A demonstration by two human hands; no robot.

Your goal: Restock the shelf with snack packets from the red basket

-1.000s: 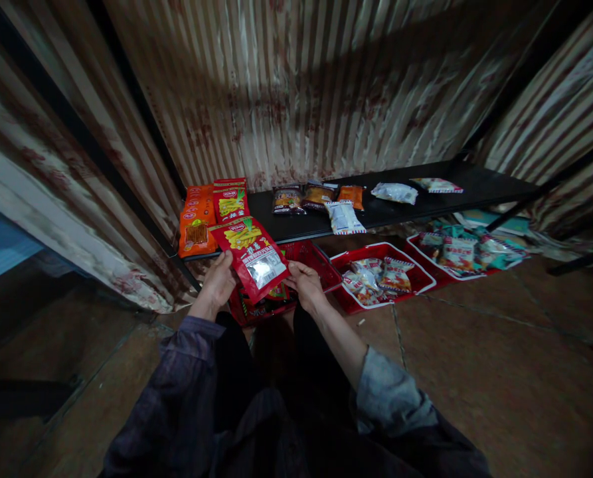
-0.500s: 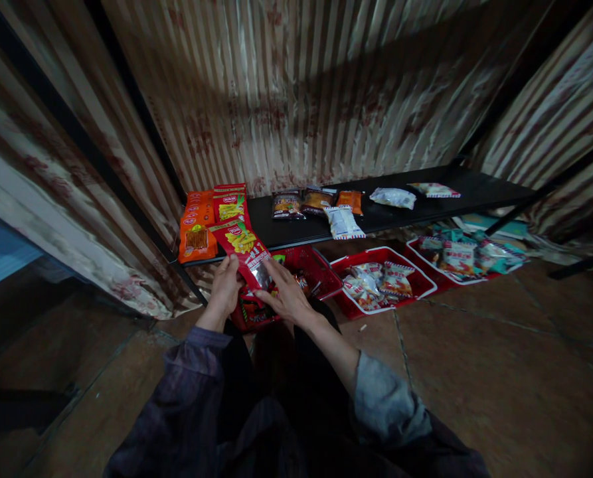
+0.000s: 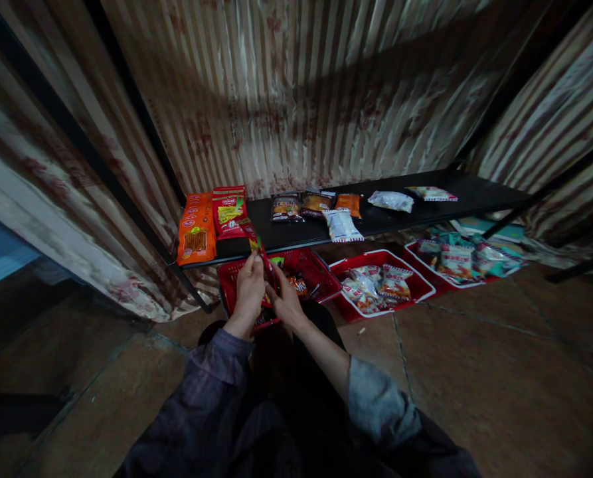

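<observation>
- Pinching red packet with left hand; meeting its lower part with right hand, grip impossible to tell.
- Held nearly edge-on above red basket, near black shelf.
- Apparently mid-handling; calls for steady edges before any release.

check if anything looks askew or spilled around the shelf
One white packet sits askew at the front edge of the shelf, out of line with the packets behind. A pale scrap lies on the floor by the middle basket.

Free shelf between snack packets
</observation>
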